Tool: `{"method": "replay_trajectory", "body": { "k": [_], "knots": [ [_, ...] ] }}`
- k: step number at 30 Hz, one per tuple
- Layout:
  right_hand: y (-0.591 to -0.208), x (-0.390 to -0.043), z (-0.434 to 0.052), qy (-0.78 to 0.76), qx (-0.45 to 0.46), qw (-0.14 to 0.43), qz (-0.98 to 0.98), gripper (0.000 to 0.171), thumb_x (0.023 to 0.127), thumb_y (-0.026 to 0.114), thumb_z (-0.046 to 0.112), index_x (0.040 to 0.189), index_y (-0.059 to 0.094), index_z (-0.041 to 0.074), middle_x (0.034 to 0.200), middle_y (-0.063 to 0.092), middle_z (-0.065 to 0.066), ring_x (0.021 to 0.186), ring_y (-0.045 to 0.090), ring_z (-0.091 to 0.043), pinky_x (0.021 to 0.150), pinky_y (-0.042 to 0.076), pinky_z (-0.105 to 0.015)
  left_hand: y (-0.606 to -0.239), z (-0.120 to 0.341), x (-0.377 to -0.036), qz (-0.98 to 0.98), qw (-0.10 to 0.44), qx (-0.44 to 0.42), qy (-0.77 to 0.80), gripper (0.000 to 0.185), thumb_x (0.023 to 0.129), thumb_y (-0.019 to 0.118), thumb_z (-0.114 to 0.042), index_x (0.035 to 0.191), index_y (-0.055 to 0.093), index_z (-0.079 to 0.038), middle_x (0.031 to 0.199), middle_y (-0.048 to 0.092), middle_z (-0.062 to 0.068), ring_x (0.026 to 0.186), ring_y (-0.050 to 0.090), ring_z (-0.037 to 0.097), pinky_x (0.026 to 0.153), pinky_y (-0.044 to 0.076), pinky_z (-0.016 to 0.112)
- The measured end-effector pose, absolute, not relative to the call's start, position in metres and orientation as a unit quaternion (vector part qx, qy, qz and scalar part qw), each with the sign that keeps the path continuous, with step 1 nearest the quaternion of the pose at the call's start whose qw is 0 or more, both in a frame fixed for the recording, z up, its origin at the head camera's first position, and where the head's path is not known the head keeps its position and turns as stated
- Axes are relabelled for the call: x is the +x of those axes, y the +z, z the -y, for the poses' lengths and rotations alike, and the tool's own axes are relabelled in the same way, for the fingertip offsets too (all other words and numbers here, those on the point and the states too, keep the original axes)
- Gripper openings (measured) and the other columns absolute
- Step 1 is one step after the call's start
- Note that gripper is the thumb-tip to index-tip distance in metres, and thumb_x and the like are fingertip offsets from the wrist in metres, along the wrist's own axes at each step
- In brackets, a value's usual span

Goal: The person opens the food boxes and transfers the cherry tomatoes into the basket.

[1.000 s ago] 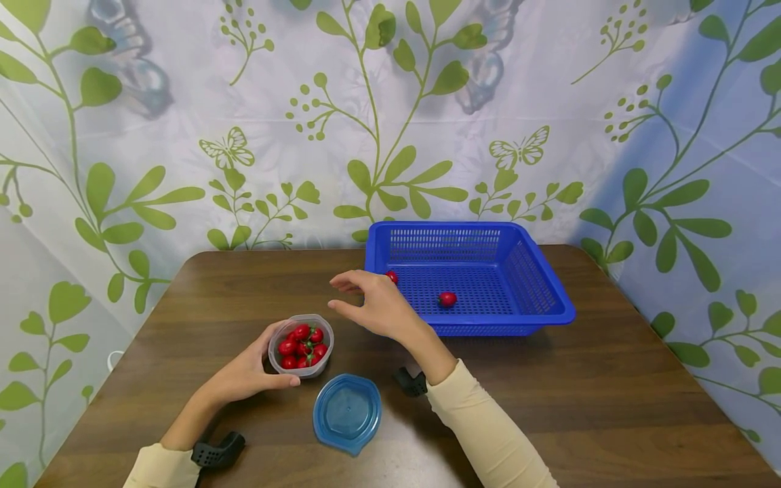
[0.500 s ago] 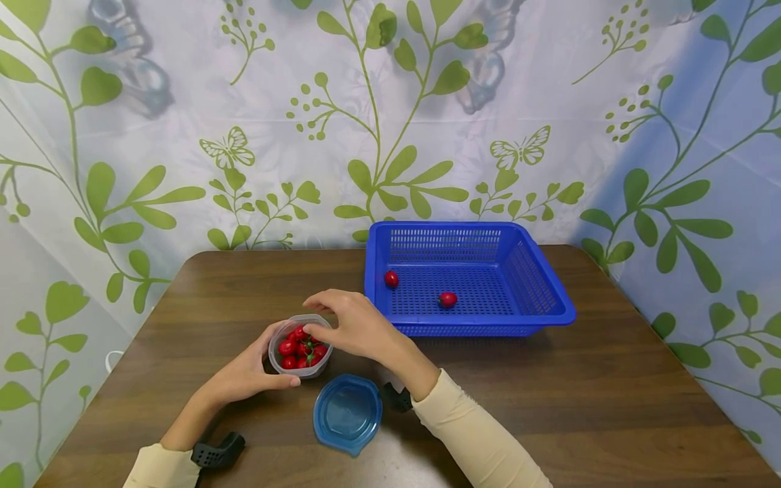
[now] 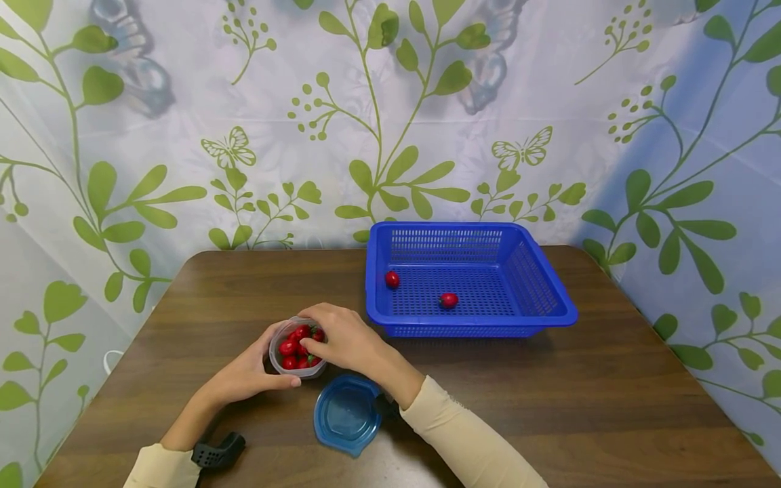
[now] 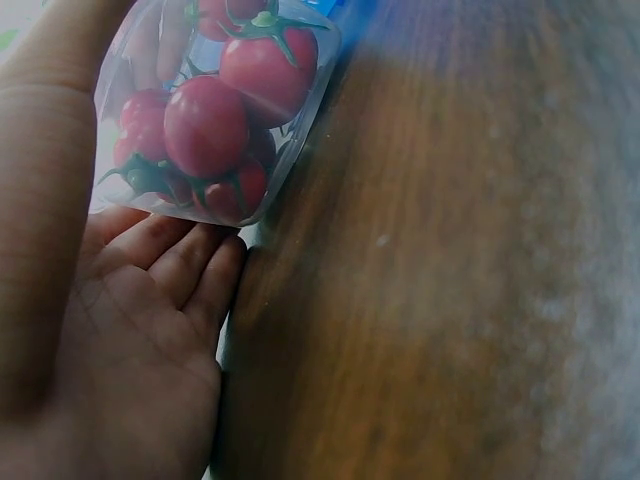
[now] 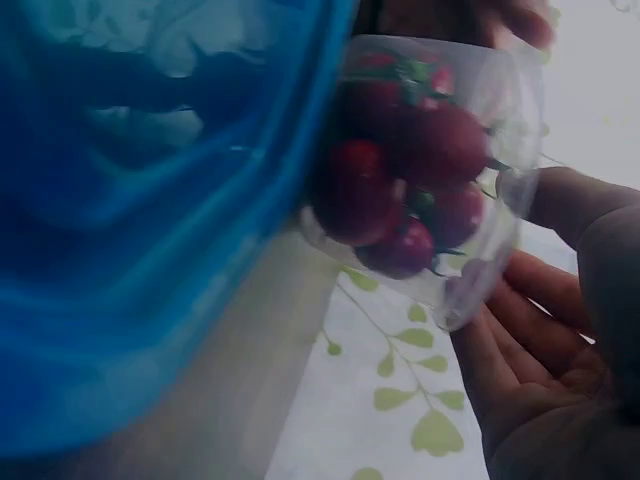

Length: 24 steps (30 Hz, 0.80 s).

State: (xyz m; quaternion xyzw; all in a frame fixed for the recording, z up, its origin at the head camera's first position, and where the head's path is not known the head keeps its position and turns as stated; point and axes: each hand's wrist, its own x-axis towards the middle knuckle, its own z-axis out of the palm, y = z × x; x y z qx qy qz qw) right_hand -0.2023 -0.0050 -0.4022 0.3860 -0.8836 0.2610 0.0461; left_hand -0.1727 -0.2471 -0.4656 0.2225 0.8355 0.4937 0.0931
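A clear plastic container (image 3: 279,366) of cherry tomatoes (image 3: 288,348) stands on the table at centre-left. My left hand (image 3: 244,373) holds it, with the fingers along its far left side and the thumb stretched past its near side. My right hand (image 3: 344,339) reaches over the rim from the right. Its thumb is among the tomatoes and its fingertips are partly hidden; I see no tomato lifted. In the left wrist view, the left fingers (image 4: 185,265) touch the container (image 4: 270,195). Through the wall, the right wrist view shows red tomatoes (image 5: 400,190) with green stems.
A blue lid (image 3: 346,415) lies in front of the container, under the right wrist. To the right stands a blue perforated basket (image 3: 476,318) with one tomato (image 3: 392,279) near its left wall and another tomato (image 3: 448,299) nearer the middle. The wooden table (image 3: 579,400) ends at a patterned curtain (image 3: 427,135).
My right hand has moved left and down from beside the basket to the container, its thumb now among the tomatoes. The left hand, container, lid and basket stay in place.
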Motion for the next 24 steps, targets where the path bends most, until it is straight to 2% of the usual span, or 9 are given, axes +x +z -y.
{"method": "replay_trajectory", "body": {
  "k": [6,8,12,19,24],
  "knots": [
    [-0.4055,-0.1992,0.0089,0.237,0.389,0.055,0.888,0.046,0.097,0.074,0.027,0.138,0.062,0.01,0.135,0.066,-0.004,0.121,0.065,-0.016,0.102,0.052,-0.026,-0.4652,0.2472,-0.1729,-0.84,0.093,0.22,0.487,0.091,0.088,0.083,-0.027,0.159,0.027,-0.014,0.159,0.041,0.012,0.134,0.05,0.011,0.106,0.042,0.017],
    [-0.4063,-0.1979,0.0098,0.232,0.396,0.058,0.887,0.045,0.097,0.073,0.027,0.138,0.062,0.011,0.135,0.066,-0.004,0.122,0.065,-0.017,0.102,0.052,-0.027,-0.4648,0.2472,-0.1727,-0.843,0.093,0.218,0.483,0.092,0.087,0.083,-0.027,0.159,0.027,-0.013,0.158,0.042,0.012,0.132,0.05,0.009,0.105,0.043,0.017],
    [-0.4089,-0.1964,0.0117,0.226,0.406,0.059,0.884,0.045,0.097,0.073,0.026,0.138,0.063,0.012,0.135,0.067,-0.004,0.124,0.063,-0.017,0.102,0.052,-0.028,-0.4648,0.2475,-0.1722,-0.841,0.098,0.216,0.486,0.092,0.087,0.082,-0.027,0.159,0.026,-0.013,0.156,0.043,0.012,0.132,0.051,0.013,0.104,0.044,0.018],
    [-0.4109,-0.1965,0.0138,0.223,0.415,0.048,0.881,0.043,0.097,0.074,0.026,0.138,0.064,0.014,0.134,0.067,-0.002,0.123,0.063,-0.016,0.101,0.052,-0.025,-0.4655,0.2475,-0.1729,-0.847,0.096,0.214,0.477,0.093,0.087,0.082,-0.028,0.159,0.026,-0.012,0.155,0.044,0.014,0.131,0.054,0.03,0.102,0.047,0.021],
    [-0.4108,-0.1971,0.0142,0.223,0.413,0.038,0.882,0.041,0.097,0.073,0.026,0.137,0.065,0.015,0.135,0.067,-0.002,0.123,0.063,-0.017,0.101,0.052,-0.025,-0.4658,0.2477,-0.1732,-0.848,0.094,0.214,0.475,0.093,0.087,0.082,-0.028,0.159,0.026,-0.012,0.155,0.044,0.015,0.132,0.053,0.033,0.102,0.047,0.021]
  ]
}}
